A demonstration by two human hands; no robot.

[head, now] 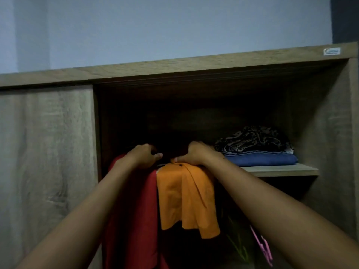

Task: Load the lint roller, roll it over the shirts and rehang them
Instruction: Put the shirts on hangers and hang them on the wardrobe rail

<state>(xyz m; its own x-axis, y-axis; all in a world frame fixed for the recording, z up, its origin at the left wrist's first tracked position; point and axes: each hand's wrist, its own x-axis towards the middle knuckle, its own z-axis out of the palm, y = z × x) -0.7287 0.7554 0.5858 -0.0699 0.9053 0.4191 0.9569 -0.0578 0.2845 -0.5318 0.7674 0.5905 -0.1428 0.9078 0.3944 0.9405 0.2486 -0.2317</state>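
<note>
An orange shirt [186, 195] hangs inside the open wooden wardrobe [174, 65], next to a red shirt [134, 210] on its left. My right hand [196, 154] pinches the top of the orange shirt at its shoulder. My left hand [141, 155] rests with curled fingers on top of the red shirt, reaching into the dark space behind; what it holds there is hidden. The rail and the hangers are lost in shadow. No lint roller is in view.
A shelf [281, 169] at the right carries a folded blue cloth [260, 159] under a dark patterned one [254, 139]. A shut wardrobe door [46, 152] stands at the left. Pink hangers [262, 247] hang low on the right.
</note>
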